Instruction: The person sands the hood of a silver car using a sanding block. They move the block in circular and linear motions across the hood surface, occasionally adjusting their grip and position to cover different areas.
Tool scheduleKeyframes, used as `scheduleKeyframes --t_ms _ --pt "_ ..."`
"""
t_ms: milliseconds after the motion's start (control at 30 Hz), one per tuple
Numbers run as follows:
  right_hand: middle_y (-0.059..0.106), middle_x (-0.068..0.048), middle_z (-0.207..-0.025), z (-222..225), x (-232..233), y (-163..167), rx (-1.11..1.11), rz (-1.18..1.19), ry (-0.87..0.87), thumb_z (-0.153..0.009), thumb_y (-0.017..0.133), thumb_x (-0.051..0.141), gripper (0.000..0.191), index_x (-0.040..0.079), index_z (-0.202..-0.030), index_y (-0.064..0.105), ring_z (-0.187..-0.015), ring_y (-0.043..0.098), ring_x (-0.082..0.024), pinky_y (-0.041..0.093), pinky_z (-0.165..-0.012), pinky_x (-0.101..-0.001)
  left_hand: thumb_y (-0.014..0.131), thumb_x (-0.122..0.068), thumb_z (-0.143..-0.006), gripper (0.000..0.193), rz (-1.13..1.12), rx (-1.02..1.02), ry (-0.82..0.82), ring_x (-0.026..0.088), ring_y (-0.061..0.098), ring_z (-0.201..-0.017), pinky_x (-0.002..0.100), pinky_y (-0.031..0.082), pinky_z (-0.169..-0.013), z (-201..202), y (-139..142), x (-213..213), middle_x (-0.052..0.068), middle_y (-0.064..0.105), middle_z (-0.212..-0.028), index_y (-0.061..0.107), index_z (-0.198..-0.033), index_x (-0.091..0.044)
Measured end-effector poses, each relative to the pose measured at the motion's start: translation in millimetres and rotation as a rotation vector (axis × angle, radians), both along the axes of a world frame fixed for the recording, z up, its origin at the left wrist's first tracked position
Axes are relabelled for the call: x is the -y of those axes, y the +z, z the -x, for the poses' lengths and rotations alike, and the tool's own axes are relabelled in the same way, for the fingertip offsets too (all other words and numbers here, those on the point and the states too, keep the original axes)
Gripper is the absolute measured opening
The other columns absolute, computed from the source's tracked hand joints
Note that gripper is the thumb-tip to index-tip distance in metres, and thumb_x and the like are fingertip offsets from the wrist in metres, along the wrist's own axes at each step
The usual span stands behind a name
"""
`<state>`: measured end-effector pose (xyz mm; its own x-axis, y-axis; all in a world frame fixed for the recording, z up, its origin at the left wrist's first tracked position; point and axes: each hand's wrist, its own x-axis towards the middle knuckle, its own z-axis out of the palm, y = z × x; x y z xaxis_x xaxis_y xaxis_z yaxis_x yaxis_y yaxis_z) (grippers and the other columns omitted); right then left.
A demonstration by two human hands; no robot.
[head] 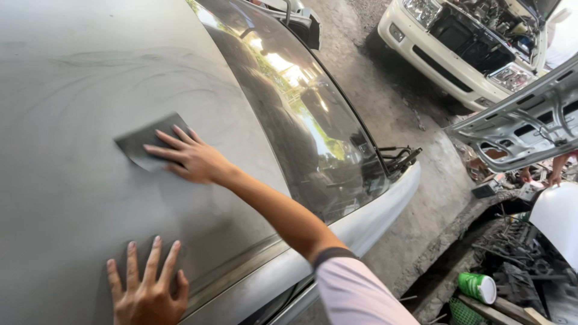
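Observation:
My right hand (189,157) presses flat on a dark grey sheet of sandpaper (139,144), which lies on the dull grey sanded roof of a car (72,72). Its fingers are spread over the sheet's right half. My left hand (146,287) rests flat on the same roof nearer to me, fingers apart, holding nothing. My right arm reaches in from the lower right in a light sleeve with a dark cuff. Swirl marks show in the dust on the roof.
The car's windscreen (301,114) slopes down to the right, with wipers at its base. A white car with an open bonnet (463,48) stands beyond. A raised grey bonnet (524,120), scattered parts and a green can (477,286) lie at right.

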<state>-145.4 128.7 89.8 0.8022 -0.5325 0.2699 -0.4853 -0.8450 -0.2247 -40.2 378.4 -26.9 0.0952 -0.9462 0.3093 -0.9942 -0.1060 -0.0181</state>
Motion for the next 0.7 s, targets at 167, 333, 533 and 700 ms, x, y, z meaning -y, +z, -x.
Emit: scheduleKeyframes --t_ms 167,333,533,700 --pt "0.027 -0.004 -0.171 -30.1 83.3 36.4 -0.112 -0.063 -0.331 -0.108 0.033 0.055 0.055 0.043 -0.162 0.029 -0.155 0.03 -0.039 0.019 -0.13 -0.0539 0.06 -0.042 -0.084 0.055 -0.173 0.111 0.077 0.027 0.048 -0.148 0.063 0.029 -0.131 -3.5 -11.6 0.9 -0.008 0.055 -0.152 0.062 -0.139 -0.045" --pt "0.023 -0.006 -0.17 25.9 115.2 22.9 -0.06 -0.245 -0.565 -0.107 0.031 0.055 0.053 0.042 -0.159 0.031 -0.154 0.023 -0.043 0.019 -0.126 -0.0537 0.059 -0.041 -0.082 0.057 -0.123 0.069 0.043 0.03 0.048 -0.147 0.065 0.028 -0.129 -5.2 -17.2 2.2 -0.006 0.055 -0.151 0.063 -0.139 -0.043" --pt "0.035 -0.005 -0.168 60.8 18.9 -17.8 -0.012 0.019 -0.158 -0.106 0.048 0.046 0.05 0.039 -0.155 0.042 -0.156 0.03 -0.044 0.024 -0.129 -0.0555 0.062 -0.04 -0.08 0.058 -0.079 0.021 0.058 0.029 0.048 -0.149 0.064 0.027 -0.13 -2.8 -21.3 2.3 -0.006 0.056 -0.151 0.064 -0.138 -0.043" --pt "0.035 -0.007 -0.168 1.5 8.7 -9.1 0.059 0.102 0.09 -0.104 0.052 0.05 0.053 0.041 -0.156 0.04 -0.154 0.031 -0.043 0.026 -0.127 -0.0578 0.063 -0.038 -0.081 0.053 -0.076 0.008 0.061 0.028 0.048 -0.148 0.064 0.028 -0.131 -3.0 -14.6 2.6 -0.006 0.057 -0.15 0.064 -0.133 -0.041"
